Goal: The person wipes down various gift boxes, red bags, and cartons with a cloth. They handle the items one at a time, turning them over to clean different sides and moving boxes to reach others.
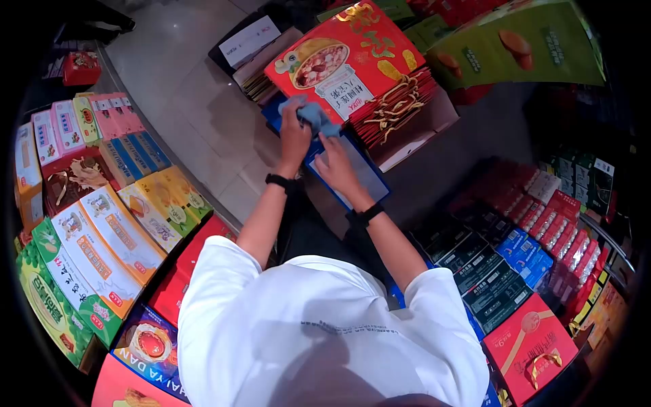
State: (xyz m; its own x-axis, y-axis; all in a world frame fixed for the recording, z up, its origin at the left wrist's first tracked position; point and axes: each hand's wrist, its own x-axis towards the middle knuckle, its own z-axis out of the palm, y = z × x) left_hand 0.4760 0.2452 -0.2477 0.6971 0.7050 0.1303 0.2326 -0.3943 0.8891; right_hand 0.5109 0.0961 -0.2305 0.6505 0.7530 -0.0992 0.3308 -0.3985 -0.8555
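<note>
My left hand [294,134] is wrapped round a crumpled grey-blue cloth [312,115]. From the near side, my right hand [336,167] grips the cloth's lower end with its fingertips. Both hands are over a blue-edged flat box or panel [369,178] with a pale surface, partly hidden by my forearms. Just beyond the hands lies a large red gift box [369,44] with a bowl of porridge printed on it. Below it, red gift bags [393,112] with gold cord handles are packed in an open carton [424,142].
Stacked food boxes [112,234] line the left side. On the right are dark green boxes [491,285], blue packs [525,254] and a red gift box [532,346]. A green carton [515,51] stands far right, and tiled floor [196,88] shows at upper left.
</note>
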